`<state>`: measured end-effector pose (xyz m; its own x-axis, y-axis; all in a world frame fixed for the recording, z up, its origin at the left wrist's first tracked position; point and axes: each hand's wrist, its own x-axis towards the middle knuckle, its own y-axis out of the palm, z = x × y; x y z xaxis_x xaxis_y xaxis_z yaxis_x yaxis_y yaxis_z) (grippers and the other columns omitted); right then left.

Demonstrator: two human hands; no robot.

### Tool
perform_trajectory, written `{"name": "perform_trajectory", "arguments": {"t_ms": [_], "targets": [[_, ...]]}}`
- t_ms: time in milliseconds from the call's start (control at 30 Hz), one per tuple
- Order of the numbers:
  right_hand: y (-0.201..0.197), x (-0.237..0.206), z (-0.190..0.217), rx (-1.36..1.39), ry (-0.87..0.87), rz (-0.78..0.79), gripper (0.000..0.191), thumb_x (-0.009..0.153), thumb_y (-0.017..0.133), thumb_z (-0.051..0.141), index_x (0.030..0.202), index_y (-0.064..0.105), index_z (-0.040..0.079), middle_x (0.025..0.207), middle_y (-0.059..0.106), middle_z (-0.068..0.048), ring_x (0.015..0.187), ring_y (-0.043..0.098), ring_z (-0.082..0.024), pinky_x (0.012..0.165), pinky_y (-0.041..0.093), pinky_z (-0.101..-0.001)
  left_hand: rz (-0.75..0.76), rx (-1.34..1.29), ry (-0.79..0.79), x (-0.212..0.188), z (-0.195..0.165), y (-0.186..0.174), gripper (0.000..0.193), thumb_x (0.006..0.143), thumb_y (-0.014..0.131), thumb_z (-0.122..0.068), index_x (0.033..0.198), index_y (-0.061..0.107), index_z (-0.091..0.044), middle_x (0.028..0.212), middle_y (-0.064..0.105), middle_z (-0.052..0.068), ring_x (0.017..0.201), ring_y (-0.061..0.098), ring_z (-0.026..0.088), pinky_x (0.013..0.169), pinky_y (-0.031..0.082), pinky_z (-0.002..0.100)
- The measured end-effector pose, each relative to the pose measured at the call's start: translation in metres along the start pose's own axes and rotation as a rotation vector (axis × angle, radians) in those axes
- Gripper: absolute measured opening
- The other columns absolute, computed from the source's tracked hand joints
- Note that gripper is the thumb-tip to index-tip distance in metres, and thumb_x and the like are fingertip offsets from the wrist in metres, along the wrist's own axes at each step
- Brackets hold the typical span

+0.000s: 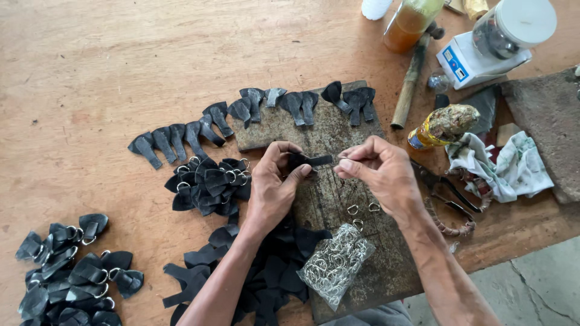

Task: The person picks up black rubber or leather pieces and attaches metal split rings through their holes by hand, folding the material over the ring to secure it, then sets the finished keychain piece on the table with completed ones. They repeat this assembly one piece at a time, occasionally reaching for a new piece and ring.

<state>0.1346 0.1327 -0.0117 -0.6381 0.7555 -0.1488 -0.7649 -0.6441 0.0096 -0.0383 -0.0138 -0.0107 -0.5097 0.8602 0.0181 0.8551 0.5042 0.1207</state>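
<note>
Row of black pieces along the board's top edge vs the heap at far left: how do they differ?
The row of black pieces lies spread out nearly singly, with no rings visible; the heap at far left is piled up, each piece looped through a metal ring. The row's pieces lie flat, the heap's are folded. Both look like the same black material.

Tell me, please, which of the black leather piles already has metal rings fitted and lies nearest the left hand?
The pile just left of the left hand, below the row of ringless pieces; the other ringed pile lies far off at the table's corner.

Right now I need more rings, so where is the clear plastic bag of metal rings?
The clear plastic bag of metal rings lies on the worn dark work board, low in the head view between the person's forearms, beside the black leather cutouts.
</note>
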Motion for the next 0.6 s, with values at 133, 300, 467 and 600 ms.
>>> {"name": "perform_trajectory", "arguments": {"t_ms": [133,300,467,600], "targets": [[0.011,0.014,-0.018,0.180,-0.018,-0.004,0.015,0.088,0.076,-0.003,0.094,0.063,-0.001,0.091,0.073,-0.011,0.081,0.073,-0.017,0.077,0.066,-0.0307,-0.023,0.025,0.002,-0.002,0.002,-0.005,0.024,0.093,0.071,-0.002,0.116,0.067,-0.001,0.092,0.076,0.004,0.079,0.073,0.008,0.070,0.062,0.023],[0.022,0.016,-0.028,0.125,-0.032,-0.011,0.015,0.089,0.075,-0.004,0.102,0.068,0.000,0.093,0.074,-0.011,0.082,0.072,-0.016,0.078,0.064,-0.0307,-0.084,0.207,0.085,-0.003,0.000,-0.009,0.022,0.092,0.075,-0.004,0.113,0.071,-0.003,0.087,0.078,0.004,0.075,0.069,0.005,0.066,0.054,0.022],[0.024,0.016,-0.026,0.189,-0.046,0.050,0.018,0.087,0.075,-0.004,0.105,0.070,-0.001,0.097,0.075,-0.012,0.088,0.076,-0.019,0.083,0.066,-0.0333,-0.166,0.304,0.159,0.000,0.000,-0.010,0.022,0.091,0.077,-0.007,0.112,0.071,-0.004,0.086,0.078,0.004,0.074,0.070,0.005,0.065,0.055,0.022],[0.019,0.020,-0.027,0.243,-0.016,0.056,0.020,0.085,0.076,-0.006,0.104,0.071,0.000,0.098,0.075,-0.012,0.090,0.076,-0.020,0.084,0.067,-0.0340,-0.155,0.336,0.176,0.002,0.000,-0.009,0.022,0.091,0.077,-0.006,0.112,0.072,-0.004,0.086,0.077,0.005,0.074,0.071,0.007,0.065,0.056,0.023]]}}
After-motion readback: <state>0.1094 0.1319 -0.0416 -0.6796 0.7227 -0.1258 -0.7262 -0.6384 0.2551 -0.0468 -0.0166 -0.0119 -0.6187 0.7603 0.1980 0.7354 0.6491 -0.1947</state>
